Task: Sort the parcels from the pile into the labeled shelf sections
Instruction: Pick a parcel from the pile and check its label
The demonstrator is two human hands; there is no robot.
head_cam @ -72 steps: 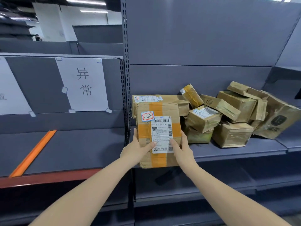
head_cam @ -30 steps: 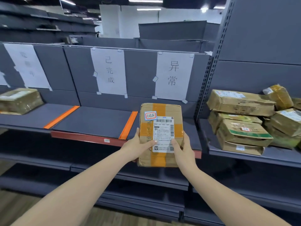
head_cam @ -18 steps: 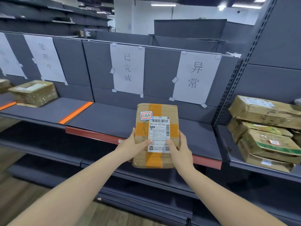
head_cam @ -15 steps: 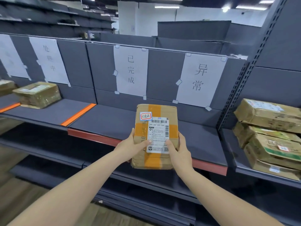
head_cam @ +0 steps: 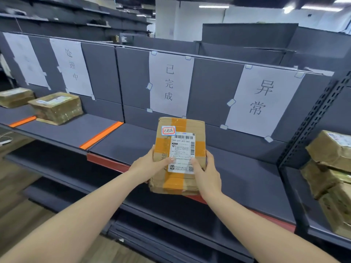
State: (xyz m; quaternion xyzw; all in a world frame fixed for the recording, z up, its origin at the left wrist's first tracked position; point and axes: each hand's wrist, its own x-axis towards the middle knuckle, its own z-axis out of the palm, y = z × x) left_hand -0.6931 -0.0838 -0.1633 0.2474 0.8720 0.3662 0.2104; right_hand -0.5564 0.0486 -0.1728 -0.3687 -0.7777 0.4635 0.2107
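Both hands held one cardboard parcel [head_cam: 180,156] between them, upright, its labelled face toward the camera. The left hand [head_cam: 150,166] gripped its left edge with the thumb laid across the front; the right hand [head_cam: 206,173] clasped the lower right edge, thumb on the white shipping label [head_cam: 181,152]. A small red-bordered sticker [head_cam: 168,130] sat above that label, and orange tape crossed the box. The parcel hung over the front lip of the grey shelf [head_cam: 247,168]. Directly beyond the grip, on the back panel, hung the sign 已完成 [head_cam: 169,84]; to its right the sign 异常 [head_cam: 260,99]; to its left the sign 处理中 [head_cam: 72,63], with a wrapped parcel [head_cam: 57,108] below it. Well right of the grip lay the pile of parcels [head_cam: 330,173].
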